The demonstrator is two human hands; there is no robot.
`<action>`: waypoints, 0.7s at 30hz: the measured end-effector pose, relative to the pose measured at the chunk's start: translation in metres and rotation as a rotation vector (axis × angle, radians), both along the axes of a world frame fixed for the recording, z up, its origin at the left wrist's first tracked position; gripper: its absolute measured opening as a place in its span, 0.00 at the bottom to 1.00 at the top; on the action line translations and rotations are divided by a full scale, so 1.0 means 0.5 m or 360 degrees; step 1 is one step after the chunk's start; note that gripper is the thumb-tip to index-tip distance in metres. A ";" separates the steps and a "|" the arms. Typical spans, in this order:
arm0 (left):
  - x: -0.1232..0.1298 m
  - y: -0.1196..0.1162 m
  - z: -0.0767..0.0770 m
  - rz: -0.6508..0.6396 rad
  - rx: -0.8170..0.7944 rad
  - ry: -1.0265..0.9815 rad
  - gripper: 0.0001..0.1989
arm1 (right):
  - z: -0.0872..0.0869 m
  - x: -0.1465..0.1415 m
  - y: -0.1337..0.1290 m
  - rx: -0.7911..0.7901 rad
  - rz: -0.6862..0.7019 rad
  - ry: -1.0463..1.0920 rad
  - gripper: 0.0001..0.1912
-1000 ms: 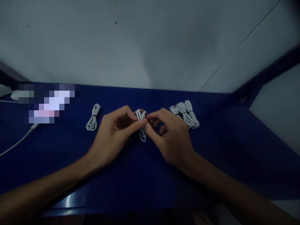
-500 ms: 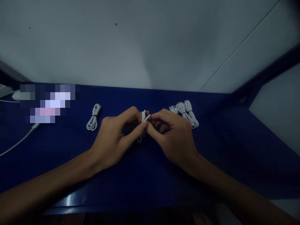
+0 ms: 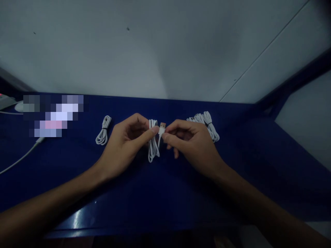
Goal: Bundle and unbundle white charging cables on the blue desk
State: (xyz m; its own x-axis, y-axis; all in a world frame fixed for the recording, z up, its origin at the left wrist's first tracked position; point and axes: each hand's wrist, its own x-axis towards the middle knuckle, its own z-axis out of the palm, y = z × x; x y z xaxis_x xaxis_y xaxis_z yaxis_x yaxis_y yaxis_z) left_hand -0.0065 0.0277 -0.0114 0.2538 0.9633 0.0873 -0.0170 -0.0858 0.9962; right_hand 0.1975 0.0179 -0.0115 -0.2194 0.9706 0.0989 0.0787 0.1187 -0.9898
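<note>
A white USB cable [image 3: 153,148], folded into several loops, is held between my hands above the blue table [image 3: 155,193]. My left hand [image 3: 129,136] pinches the upper part of the loops between thumb and fingers. At the cable's end, the USB plug [image 3: 162,128] with an orange-red tip points up, and my right hand [image 3: 190,139] grips it by thumb and forefinger. The other fingers of my right hand are curled, partly hidden. No tie shows around the held loops.
A tied white cable bundle [image 3: 103,130] lies left of my hands. Several more bundles [image 3: 210,125] lie behind my right hand. At far left are a blurred-out bright object [image 3: 60,115] and a white cord [image 3: 19,160]. A pale wall [image 3: 116,62] rises behind.
My hands have drawn slightly apart. The cable loops now stand upright in my left fingers, and the plug has come into clear view in my right fingers.
</note>
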 end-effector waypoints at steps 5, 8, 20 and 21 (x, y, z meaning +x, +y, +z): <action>0.000 0.001 0.002 0.0020 -0.0131 -0.0042 0.16 | -0.013 0.001 0.009 -0.0250 0.0027 0.0210 0.03; 0.001 0.001 0.002 0.0017 -0.0226 -0.0078 0.19 | -0.011 0.000 0.005 -0.0245 0.0113 0.0146 0.06; -0.010 0.013 0.000 -0.0233 -0.0468 -0.0314 0.15 | -0.005 0.002 0.007 -0.0148 0.0144 0.0130 0.13; -0.011 0.013 0.001 -0.0242 -0.0484 -0.0334 0.14 | -0.007 0.004 0.009 -0.0148 0.0124 0.0146 0.13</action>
State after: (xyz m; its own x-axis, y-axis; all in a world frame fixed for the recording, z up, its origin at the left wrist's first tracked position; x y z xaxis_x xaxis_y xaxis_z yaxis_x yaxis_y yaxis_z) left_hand -0.0118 0.0343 -0.0108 0.4023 0.9060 -0.1313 -0.2125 0.2320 0.9492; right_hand 0.1993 0.0223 -0.0151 -0.2885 0.9569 0.0323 -0.0184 0.0282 -0.9994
